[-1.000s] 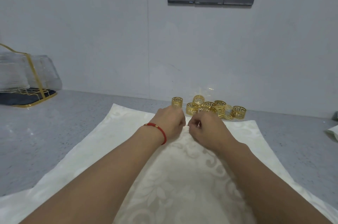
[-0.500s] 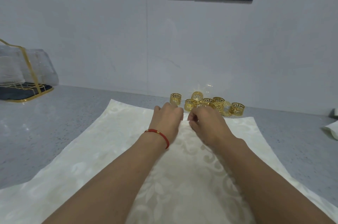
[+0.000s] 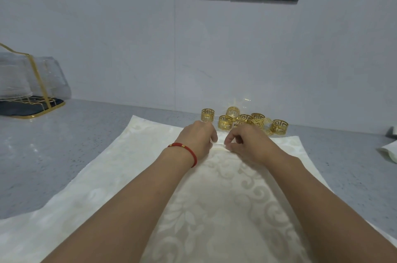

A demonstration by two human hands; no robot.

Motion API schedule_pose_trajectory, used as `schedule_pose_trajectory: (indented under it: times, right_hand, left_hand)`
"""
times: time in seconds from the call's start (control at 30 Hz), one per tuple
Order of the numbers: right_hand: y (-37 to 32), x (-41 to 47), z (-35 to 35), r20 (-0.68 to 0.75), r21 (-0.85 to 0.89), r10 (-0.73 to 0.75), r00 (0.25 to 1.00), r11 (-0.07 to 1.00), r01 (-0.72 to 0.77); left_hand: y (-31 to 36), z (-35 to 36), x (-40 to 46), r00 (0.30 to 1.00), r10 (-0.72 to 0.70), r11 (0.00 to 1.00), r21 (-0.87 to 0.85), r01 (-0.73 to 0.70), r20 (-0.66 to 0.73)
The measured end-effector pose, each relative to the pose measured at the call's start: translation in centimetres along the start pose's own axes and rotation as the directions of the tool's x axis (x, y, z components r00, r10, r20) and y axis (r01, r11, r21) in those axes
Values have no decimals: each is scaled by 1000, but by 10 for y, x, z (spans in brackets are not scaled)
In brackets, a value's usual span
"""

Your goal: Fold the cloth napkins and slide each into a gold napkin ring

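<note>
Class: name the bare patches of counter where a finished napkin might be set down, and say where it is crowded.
Bare grey counter lies between the gold-framed rack and the napkin, and right of the napkin toward another cloth. It is crowded behind both hands, where the gold rings cluster.

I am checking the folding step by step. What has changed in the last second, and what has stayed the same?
Little has changed. Both hands stay side by side at the far middle of the napkin. The left hand and the right hand now pinch up a small ridge of cloth between them, and a slight gap has opened between the hands. The gold rings lie untouched behind them.
</note>
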State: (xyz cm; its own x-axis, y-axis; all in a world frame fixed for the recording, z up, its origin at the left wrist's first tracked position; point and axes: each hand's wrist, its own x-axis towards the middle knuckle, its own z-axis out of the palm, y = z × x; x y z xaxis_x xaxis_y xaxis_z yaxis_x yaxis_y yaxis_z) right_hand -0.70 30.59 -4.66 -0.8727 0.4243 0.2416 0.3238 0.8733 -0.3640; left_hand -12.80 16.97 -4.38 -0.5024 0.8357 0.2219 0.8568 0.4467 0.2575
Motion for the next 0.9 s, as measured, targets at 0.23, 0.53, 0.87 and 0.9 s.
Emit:
schedule_pose_trajectory:
  times: [0.23, 0.53, 0.87, 0.9]
  right_hand:
    - [-14, -3, -10, 80, -172, -105, 991, 978, 117]
    - [-22, -5, -24, 232, -106, -68, 970, 990, 95]
    - [-19, -6, -31, 289, -164, 0, 957, 985, 50]
    - [-19, -7, -31, 288, -163, 3, 958, 986, 46]
  left_hand:
    - [6, -8, -4, 999, 40, 985, 167, -40, 8]
    - [7, -29, -6, 986, 44, 997, 58, -54, 159]
    - [11, -24, -9, 986, 11, 993, 113, -30, 168]
    - [13, -25, -10, 986, 11, 992, 125, -33, 169]
